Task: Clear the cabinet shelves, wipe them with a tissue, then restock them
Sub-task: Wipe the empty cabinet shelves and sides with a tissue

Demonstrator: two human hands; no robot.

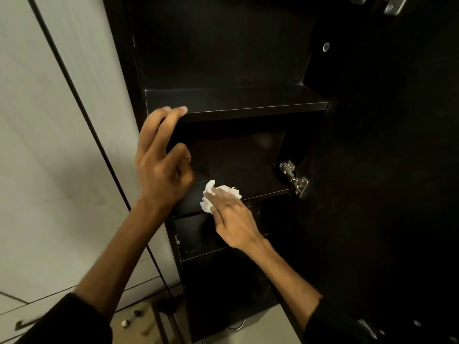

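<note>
Two dark shelves [236, 100] stand beside pale cabinet doors [49, 145].

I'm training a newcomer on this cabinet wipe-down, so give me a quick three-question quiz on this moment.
1. True or false: the right hand presses a tissue on a shelf.
2. What do the left hand's fingertips touch? A) hinge B) upper shelf edge C) door
3. What metal part sits right of the shelf being wiped?

Key: 1 true; 2 B, the upper shelf edge; 3 the hinge.
</note>
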